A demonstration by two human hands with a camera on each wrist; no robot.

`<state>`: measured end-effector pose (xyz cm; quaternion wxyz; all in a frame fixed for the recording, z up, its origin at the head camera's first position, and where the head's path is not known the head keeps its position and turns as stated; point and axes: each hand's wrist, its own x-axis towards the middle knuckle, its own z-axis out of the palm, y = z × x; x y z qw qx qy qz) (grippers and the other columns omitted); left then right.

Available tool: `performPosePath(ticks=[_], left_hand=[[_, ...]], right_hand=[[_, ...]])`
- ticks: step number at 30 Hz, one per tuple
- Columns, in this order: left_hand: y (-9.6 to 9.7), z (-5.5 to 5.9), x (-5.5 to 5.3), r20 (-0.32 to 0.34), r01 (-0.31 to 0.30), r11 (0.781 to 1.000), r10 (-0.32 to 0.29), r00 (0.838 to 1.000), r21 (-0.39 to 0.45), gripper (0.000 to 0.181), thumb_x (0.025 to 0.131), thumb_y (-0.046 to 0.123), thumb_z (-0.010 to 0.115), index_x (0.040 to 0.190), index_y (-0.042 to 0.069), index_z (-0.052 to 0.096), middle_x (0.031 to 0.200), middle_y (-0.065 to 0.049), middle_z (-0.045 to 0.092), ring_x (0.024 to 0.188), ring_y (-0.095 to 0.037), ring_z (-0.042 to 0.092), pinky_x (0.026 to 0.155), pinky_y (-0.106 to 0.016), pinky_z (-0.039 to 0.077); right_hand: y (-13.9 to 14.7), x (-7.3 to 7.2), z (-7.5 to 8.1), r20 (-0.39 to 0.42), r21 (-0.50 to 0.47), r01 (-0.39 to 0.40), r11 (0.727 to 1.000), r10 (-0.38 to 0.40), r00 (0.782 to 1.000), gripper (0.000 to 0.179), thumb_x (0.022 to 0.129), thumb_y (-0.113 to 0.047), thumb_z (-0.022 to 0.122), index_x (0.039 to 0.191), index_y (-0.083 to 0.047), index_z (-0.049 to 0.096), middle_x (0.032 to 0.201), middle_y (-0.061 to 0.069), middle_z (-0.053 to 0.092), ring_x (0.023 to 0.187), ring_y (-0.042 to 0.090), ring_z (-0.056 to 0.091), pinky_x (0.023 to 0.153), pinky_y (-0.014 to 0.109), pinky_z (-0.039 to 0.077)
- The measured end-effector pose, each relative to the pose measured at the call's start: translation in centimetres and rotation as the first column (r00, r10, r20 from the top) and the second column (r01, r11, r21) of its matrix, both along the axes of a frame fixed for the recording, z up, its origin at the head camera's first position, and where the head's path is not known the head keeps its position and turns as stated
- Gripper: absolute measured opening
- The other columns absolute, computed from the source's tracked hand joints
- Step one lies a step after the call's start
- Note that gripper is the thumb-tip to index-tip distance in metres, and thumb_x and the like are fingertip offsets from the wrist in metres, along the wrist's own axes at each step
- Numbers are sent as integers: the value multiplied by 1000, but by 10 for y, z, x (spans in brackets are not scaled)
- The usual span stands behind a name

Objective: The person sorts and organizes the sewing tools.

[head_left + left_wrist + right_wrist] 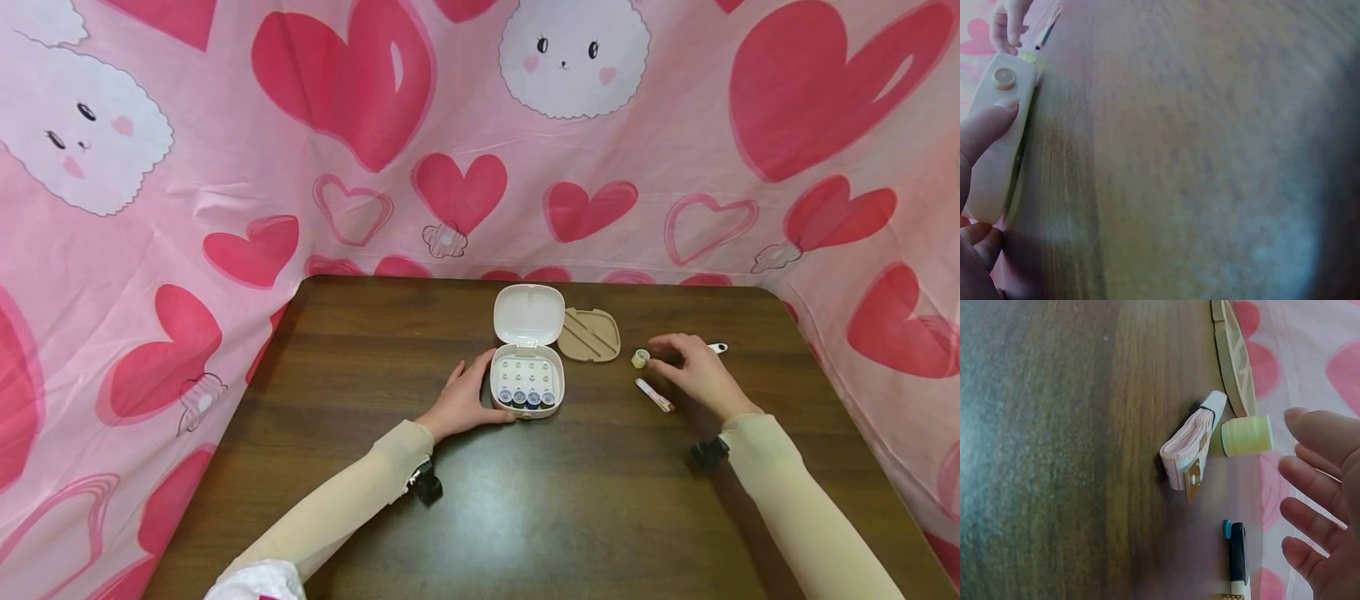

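The tabletop (405,321) is dark brown wood, with darker stripes running from side to side. Its two back corners are round. Pink cloth (465,108) hangs like walls behind the back edge and along the left and right edges. It has soft folds and wrinkles. Big red hearts (337,83) are all over it, and some hearts are just pink outlines (352,212). High up behind the back edge is a fluffy white face (573,58) with black eyes and pink cheeks. Another one tips sideways on the left. A pale shiny patch of light (495,500) glows near the middle of the wood.
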<state>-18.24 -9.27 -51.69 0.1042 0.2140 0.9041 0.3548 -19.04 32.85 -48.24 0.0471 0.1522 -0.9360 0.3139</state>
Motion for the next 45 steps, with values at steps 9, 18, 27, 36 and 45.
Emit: performPosePath(ticks=[9,18,27,36,45], left_hand=[[0,-3,-1,-16,2,1000,-2,1000,0,117,74,45,93,163,9,26,165,-9,39,149,-23,42,129,-52,10],[0,-2,0,-4,3,1000,-3,1000,-1,118,75,46,93,164,9,25,165,-9,38,149,-22,41,129,-50,9],[0,-3,-2,-9,6,1000,-6,1000,-9,118,75,47,93,164,10,24,165,-8,38,149,-21,41,129,-50,9],[0,-2,-2,-9,1,1000,-1,1000,-5,118,75,47,93,164,10,25,166,-7,38,149,-20,41,129,-51,9],[0,1,-1,0,0,1000,0,1000,-9,117,75,46,93,164,10,25,166,-8,38,149,-21,41,129,-50,9]], right_hand=[[-2,-5,-4,64,45,-15,999,12,998,29,98,-17,75,122,-1,71,108,16,71,109,36,55,95,57,43],[0,-10,-11,122,71,9,997,-18,992,32,99,-23,73,123,-2,71,109,17,71,114,39,53,98,61,42],[1,-13,-13,116,55,-5,998,-1,993,30,99,-23,74,122,-3,73,110,16,73,111,39,57,98,63,42],[0,-13,-12,107,47,3,999,-8,994,26,99,-23,74,118,-5,75,109,15,74,110,39,59,99,63,43],[-2,-12,-11,96,62,12,998,-18,995,26,98,-24,75,116,-5,76,106,14,75,106,36,59,94,60,45]])
